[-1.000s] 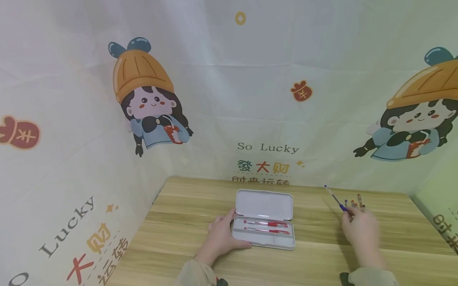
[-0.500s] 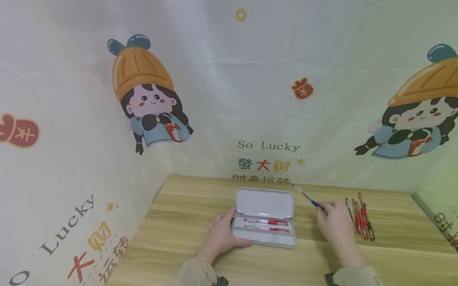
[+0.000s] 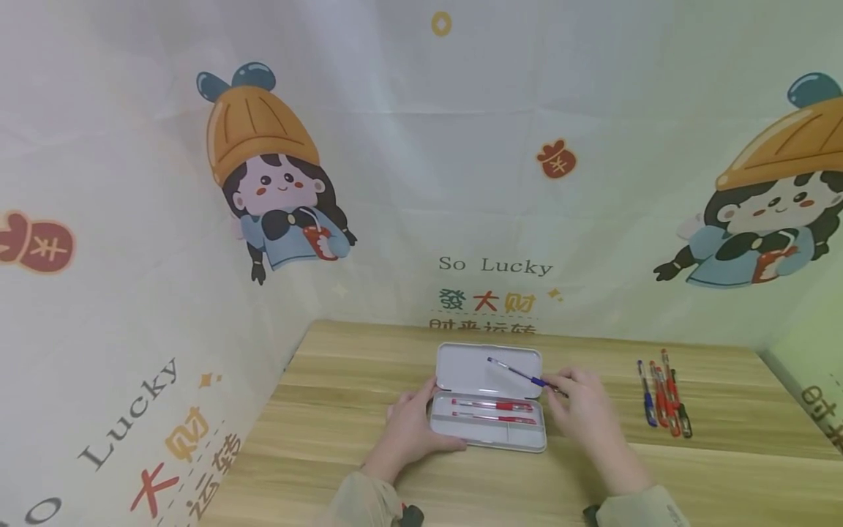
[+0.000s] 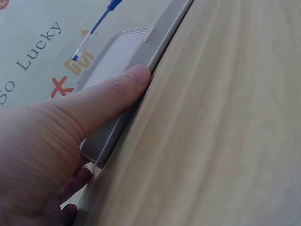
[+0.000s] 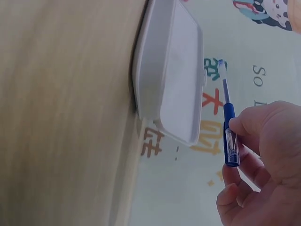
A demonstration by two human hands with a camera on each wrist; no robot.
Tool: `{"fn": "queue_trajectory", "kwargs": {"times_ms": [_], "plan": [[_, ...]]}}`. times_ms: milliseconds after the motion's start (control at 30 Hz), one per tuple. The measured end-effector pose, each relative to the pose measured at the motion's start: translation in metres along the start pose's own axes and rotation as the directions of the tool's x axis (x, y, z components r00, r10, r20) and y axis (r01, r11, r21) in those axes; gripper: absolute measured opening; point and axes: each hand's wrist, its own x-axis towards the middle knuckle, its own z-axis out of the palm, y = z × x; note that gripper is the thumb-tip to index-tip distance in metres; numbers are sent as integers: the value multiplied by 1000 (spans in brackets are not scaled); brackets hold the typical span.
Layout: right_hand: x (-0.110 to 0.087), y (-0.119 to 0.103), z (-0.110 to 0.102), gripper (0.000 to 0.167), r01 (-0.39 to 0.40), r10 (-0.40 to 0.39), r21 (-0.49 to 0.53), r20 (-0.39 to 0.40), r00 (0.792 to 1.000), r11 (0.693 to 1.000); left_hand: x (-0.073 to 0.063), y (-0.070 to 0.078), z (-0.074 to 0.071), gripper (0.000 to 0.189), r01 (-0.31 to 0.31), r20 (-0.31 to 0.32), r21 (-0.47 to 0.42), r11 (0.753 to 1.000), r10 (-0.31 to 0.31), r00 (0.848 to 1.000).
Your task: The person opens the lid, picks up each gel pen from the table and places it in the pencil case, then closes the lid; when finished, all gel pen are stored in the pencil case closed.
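Observation:
A pale grey pencil case lies on the table with its lid raised at the back. Two red pens rest side by side in its upper compartment. My left hand grips the case at its left end, the thumb along the front edge in the left wrist view. My right hand pinches a blue pen near its capped end. In the head view that pen points left and overlaps the raised lid; the right wrist view shows it up off the table, beside the case.
To the right on the wooden table lies a group of red and black pens, with another blue pen at its left side. A printed cloth hangs behind the table and along its left side.
My right hand has carried the blue pen leftward from the pen group to the case, uncovering the group. The left hand stays on the case.

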Motion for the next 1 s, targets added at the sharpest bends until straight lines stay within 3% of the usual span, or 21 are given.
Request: {"fn": "queue_trajectory", "kwargs": {"times_ms": [400,633,1000], "plan": [[-5,-11,15,17,35,-46,116,91,995,993,2,0,0,139,7,1,7,1000,-7,1000],[-11,-9,22,15,-54,24,147,198,980,988,-1,-1,1,140,23,13,9,1000,-23,1000],[-13,-5,32,14,-37,-1,161,230,973,986,-1,-2,0,140,-1,-4,12,1000,1,1000]]}}
